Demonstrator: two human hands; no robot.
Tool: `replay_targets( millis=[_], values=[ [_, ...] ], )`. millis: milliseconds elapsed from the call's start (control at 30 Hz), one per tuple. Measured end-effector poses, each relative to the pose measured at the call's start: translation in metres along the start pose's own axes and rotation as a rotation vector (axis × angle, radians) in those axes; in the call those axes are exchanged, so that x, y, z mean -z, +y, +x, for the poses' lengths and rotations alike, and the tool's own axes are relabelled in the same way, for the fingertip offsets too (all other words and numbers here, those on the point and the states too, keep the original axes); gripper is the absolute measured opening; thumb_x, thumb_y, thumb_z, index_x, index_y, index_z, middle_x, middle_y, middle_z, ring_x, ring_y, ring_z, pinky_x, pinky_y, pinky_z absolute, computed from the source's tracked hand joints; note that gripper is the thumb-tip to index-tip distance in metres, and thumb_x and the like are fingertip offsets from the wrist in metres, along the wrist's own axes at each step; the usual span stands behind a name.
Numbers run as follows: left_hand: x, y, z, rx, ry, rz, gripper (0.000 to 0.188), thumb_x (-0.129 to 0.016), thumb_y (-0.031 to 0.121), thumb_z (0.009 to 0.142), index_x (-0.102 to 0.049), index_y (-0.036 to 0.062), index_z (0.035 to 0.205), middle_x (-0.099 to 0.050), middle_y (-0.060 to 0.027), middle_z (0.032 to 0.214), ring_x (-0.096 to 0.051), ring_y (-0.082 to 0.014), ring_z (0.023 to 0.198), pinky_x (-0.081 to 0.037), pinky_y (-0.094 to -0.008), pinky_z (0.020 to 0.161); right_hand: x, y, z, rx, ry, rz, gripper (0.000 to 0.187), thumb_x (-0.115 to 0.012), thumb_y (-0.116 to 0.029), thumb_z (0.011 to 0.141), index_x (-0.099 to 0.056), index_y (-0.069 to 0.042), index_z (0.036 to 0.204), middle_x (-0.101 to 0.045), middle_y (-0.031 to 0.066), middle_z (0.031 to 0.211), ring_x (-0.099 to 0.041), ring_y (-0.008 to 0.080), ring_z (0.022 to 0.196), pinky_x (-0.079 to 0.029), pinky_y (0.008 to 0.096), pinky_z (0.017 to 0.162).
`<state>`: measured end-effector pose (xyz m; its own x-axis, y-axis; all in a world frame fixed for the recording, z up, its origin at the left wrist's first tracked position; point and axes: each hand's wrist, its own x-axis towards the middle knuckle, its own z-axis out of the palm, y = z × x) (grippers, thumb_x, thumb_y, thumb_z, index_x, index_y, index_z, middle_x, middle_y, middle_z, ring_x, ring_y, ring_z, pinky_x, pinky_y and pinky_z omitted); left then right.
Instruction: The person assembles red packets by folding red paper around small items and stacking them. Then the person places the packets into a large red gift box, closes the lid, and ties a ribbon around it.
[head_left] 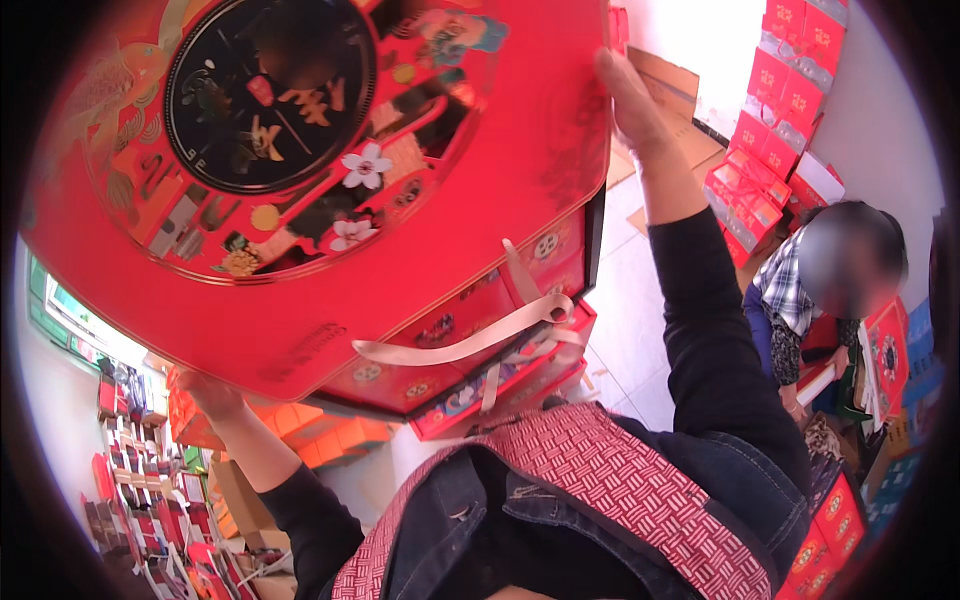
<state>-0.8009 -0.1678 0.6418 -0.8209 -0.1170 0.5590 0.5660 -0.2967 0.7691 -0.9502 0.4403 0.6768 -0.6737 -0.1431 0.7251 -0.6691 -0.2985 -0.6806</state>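
Observation:
A large red gift box [330, 180] with a black round emblem, flowers and a fish picture fills the upper left of the head view, held close to the camera. My right hand [628, 95] grips its right edge, fingers on the rim. My left hand [205, 392] holds its lower left edge from beneath, mostly hidden by the box. A beige ribbon handle [470, 340] hangs loose from the box's side.
Stacked red gift boxes [780, 110] stand at the upper right by a white wall. Another person [830, 290] in a plaid shirt sits at the right among more red boxes. Orange and red boxes [320, 435] and shelves of goods lie at the lower left.

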Motion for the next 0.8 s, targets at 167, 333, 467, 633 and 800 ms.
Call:
replay_targets(
  millis=[167, 333, 467, 633, 800],
  values=[
    [-0.045, -0.049, -0.060, -0.038, 0.137, 0.436, 0.088, -0.077, 0.049, 0.064, -0.038, 0.0031, 0.128, -0.050, -0.0069, 0.117, -0.051, -0.0210, 0.107, -0.045, -0.0390, 0.087, 0.020, 0.042, -0.055, -0.034, 0.062, -0.391, 0.061, -0.047, -0.050, 0.090, -0.048, 0.003, 0.120, -0.058, 0.0071, 0.111, -0.054, 0.0155, 0.100, -0.044, 0.0294, 0.086],
    [-0.030, -0.096, -0.138, 0.440, -0.080, 0.711, 0.085, -0.080, 0.043, 0.063, -0.039, 0.0039, 0.126, -0.050, -0.0061, 0.114, -0.052, -0.0177, 0.101, -0.046, -0.0361, 0.083, 0.010, 0.105, -0.173, -0.383, 0.012, -0.335, 0.065, -0.055, -0.045, 0.086, -0.040, 0.001, 0.130, -0.049, 0.0082, 0.125, -0.042, 0.0179, 0.117, -0.033, 0.0328, 0.099],
    [-0.054, -0.095, -0.116, 0.324, 0.242, 0.282, 0.078, -0.078, 0.030, 0.065, -0.039, 0.0038, 0.127, -0.051, -0.0057, 0.108, -0.054, -0.0166, 0.093, -0.049, -0.0325, 0.077, 0.040, 0.106, -0.182, -0.580, -0.021, 0.420, 0.065, -0.059, -0.043, 0.084, -0.043, 0.000, 0.130, -0.049, 0.0078, 0.127, -0.041, 0.0178, 0.120, -0.031, 0.0348, 0.102],
    [0.016, -0.141, -0.145, 0.472, 0.138, 0.321, 0.073, -0.073, 0.010, 0.067, -0.038, 0.0035, 0.130, -0.049, -0.0081, 0.118, -0.051, -0.0207, 0.105, -0.045, -0.0365, 0.088, 0.056, 0.139, -0.191, -0.684, -0.170, -0.170, 0.058, -0.073, -0.013, 0.069, -0.050, -0.002, 0.121, -0.057, 0.0056, 0.111, -0.054, 0.0161, 0.098, -0.045, 0.0311, 0.086],
    [-0.067, -0.167, -0.160, 0.285, 0.243, 0.547, 0.075, -0.074, 0.002, 0.063, -0.038, 0.0015, 0.129, -0.048, -0.0117, 0.120, -0.052, -0.0229, 0.105, -0.045, -0.0358, 0.090, 0.009, 0.130, -0.206, -0.833, -0.005, -0.097, 0.058, -0.075, -0.006, 0.065, -0.052, -0.002, 0.117, -0.060, 0.0067, 0.107, -0.056, 0.0178, 0.097, -0.045, 0.0322, 0.087]
  ],
)
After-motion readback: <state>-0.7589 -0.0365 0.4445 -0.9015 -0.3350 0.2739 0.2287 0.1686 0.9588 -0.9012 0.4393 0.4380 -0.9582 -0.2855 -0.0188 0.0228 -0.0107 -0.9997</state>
